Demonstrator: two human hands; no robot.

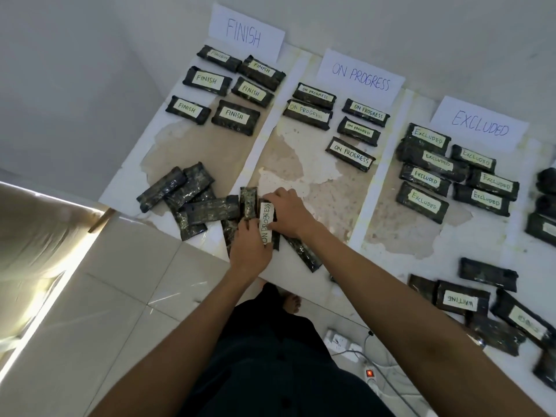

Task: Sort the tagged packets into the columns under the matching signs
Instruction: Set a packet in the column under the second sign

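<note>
Three paper signs hang on the wall: FINISH (245, 33), ON PROGRESS (361, 76) and EXCLUDED (480, 125). Below each, dark wrapped packets with matching tags lie in columns on the worn white table (313, 179). At the near edge, a packet tagged ON PROGRESS (267, 221) stands lengthwise between my hands. My left hand (250, 251) grips its near end and my right hand (290, 213) holds its right side. A pile of untagged-side-up packets (186, 197) lies to the left of my hands.
More loose packets, one tagged WAITING (461, 301), lie at the table's near right. Dark packets (546, 203) sit at the far right edge. A power strip with cables (365, 368) lies on the tiled floor by my foot.
</note>
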